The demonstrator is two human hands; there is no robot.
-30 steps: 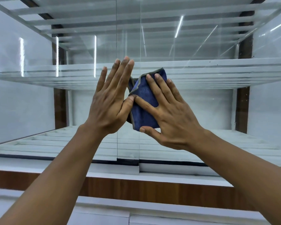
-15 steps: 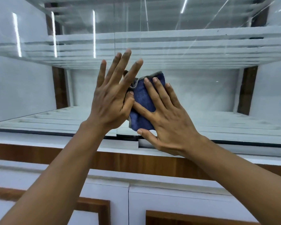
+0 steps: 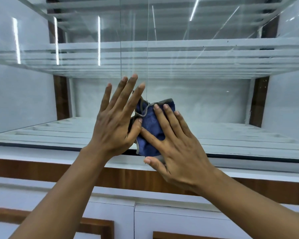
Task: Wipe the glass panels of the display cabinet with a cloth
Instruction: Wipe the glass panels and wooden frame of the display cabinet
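Cloth [image 3: 152, 130]: blue, grey-hemmed, bunched into a pad. Head view, the only one supplied. It is located against the glass panel [image 3: 214, 107] of the display cabinet [image 3: 60, 97], low on the pane. Its lower end is just above the bottom rail [image 3: 41, 147], beside the vertical line where two panes overlap.

Right hand [image 3: 179, 150]: laid over the cloth, fingers straight and slightly spread, thumb out below the pad; nothing is clenched. The cloth is held by flat pressure against the glass rather than by a grasp. This is judged to keep most of the fabric in contact during a stroke.

Left hand [image 3: 114, 125]: fingers straight and fanned upward, palm toward the glass, just beside the cloth. The cloth's left edge is touched by the thumb. The hand is judged to steady the pane or keep the pad tucked. Whether the palm is pressed on the glass cannot be told. Nor can it be told whether the cloth's upper fold is wrapped round a pane's edge.

Step judged in hand: wiping of the pane's lower part.

Also noted: shelf [image 3: 197, 49] inside, wooden band [image 3: 41, 168] under the rail, white cupboard doors [image 3: 162, 219] beneath.
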